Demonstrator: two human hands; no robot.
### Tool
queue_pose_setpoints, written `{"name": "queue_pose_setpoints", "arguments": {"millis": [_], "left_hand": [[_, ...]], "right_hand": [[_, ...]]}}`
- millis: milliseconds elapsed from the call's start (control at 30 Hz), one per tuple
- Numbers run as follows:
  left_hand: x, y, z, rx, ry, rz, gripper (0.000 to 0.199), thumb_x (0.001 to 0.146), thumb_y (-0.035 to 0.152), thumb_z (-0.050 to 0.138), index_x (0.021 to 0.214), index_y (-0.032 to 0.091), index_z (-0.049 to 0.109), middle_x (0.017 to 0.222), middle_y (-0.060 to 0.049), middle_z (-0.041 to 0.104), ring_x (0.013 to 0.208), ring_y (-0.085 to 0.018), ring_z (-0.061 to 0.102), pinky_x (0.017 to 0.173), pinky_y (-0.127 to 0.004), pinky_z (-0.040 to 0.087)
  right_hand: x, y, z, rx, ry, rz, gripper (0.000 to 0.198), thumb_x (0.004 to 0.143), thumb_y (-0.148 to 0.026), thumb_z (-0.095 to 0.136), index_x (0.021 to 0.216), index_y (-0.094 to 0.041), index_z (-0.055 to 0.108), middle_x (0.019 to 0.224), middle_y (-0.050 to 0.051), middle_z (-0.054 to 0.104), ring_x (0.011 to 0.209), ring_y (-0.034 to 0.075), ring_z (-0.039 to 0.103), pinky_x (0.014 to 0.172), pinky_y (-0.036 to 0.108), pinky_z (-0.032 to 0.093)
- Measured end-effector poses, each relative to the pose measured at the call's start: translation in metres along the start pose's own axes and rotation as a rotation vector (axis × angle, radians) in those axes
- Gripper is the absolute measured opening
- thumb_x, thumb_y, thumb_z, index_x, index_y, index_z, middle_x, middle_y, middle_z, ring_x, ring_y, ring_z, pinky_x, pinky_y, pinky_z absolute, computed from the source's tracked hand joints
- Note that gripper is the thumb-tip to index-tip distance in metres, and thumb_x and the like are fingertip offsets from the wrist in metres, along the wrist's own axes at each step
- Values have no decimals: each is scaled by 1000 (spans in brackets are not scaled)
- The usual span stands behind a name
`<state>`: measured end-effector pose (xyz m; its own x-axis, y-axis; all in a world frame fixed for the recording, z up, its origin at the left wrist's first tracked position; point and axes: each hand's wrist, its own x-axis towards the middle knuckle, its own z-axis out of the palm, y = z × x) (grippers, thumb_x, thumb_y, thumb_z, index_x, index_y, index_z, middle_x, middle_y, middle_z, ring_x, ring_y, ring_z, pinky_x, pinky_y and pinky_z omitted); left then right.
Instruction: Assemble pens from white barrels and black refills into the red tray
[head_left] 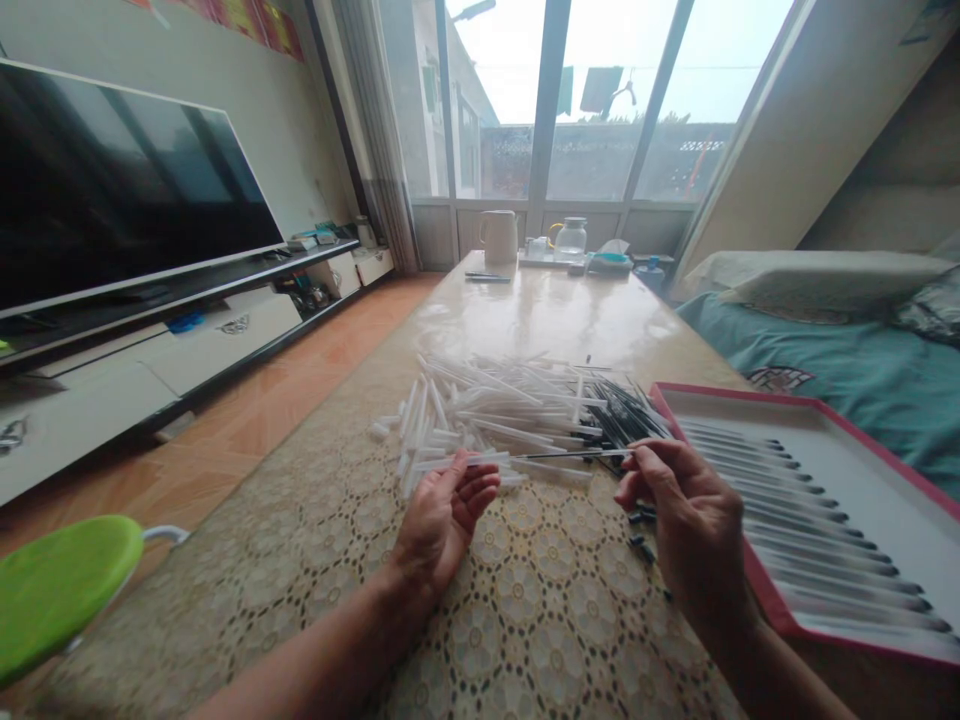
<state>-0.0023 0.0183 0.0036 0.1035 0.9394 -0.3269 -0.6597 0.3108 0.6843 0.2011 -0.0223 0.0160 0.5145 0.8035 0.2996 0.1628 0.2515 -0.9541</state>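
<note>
At six o'clock our left grip [450, 497] pinches a clear tube [484, 459]; at four our right grip [686, 500] pinches a thin rod [559, 456], likely light, best held by its end.

The tubes [499, 385] are translucent white, the slim rods [626, 415] black. Pinkish red edges the white-floored tray [870, 455]. Beige flowers ringed with dark flecks pattern the desk [517, 592]; the stool seat [67, 590] is lime green.
</note>
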Motion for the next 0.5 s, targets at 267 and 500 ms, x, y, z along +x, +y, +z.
{"name": "queue_pose_setpoints", "arguments": {"millis": [267,500], "left_hand": [[-2,0,1,10,-21,-6,17,87,11,49,78,8,63,68,-10,71,56,-11,66,54,-17,55],[-6,0,1,-15,-95,-6,9,83,11,56,87,10,64,75,-8,72,63,-12,68,59,-18,55]], "right_hand": [[-1,0,4,-15,-61,18,18,84,-35,57,83,-17,58,52,-5,55,45,9,50,48,22,41],[-7,-3,8,-6,-122,39,16,83,-33,57,84,-17,59,57,-3,57,45,9,50,43,22,41]]}}
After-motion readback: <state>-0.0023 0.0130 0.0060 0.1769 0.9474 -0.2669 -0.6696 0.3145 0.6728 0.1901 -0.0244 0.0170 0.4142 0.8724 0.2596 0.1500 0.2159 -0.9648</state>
